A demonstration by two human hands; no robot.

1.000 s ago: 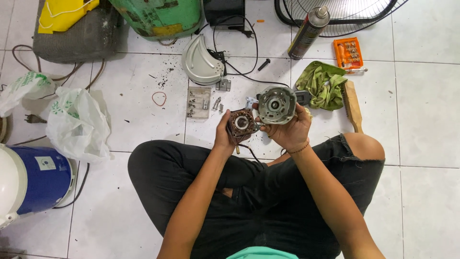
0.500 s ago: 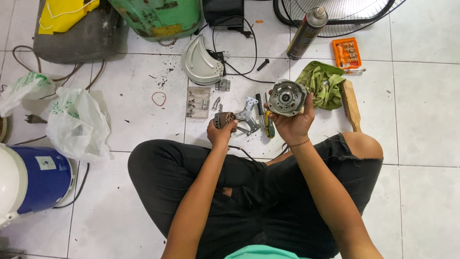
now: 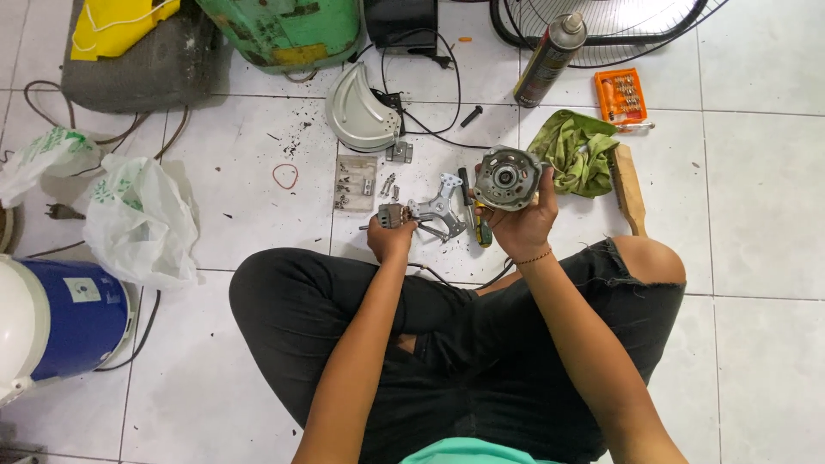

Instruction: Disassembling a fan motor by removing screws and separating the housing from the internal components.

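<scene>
- The white tiled floor (image 3: 756,206) carries everything; a person sits cross-legged on it in dark trousers.
- A green tank (image 3: 288,30) stands at the top edge, with a grey bag topped by a yellow cloth (image 3: 129,47) to its left.
- A blue and white drum (image 3: 51,322) sits at the left edge, beside a crumpled white plastic bag (image 3: 137,219).
- A fan grille (image 3: 619,26) lies at the top right, with a spray can (image 3: 550,56) resting against it.
- A grey curved cover (image 3: 361,112) lies above the small parts, a black cable looping past it.
- A green rag (image 3: 580,155) lies just right of the raised motor, near a wooden-handled brush (image 3: 629,189) and an orange bit case (image 3: 620,96).
- The right hand (image 3: 524,225) is lifted off the floor, its fingers closed around the round grey motor housing (image 3: 505,179), open face turned toward the camera.
- The left hand (image 3: 391,239) is low over the floor, fingers gripping a small metal motor part (image 3: 392,215).
- Between the hands a grey bracket (image 3: 440,209) lies flat, touching a screwdriver (image 3: 474,215).
- A clear packet of screws (image 3: 354,182) and a red rubber band (image 3: 285,177) lie further left.
</scene>
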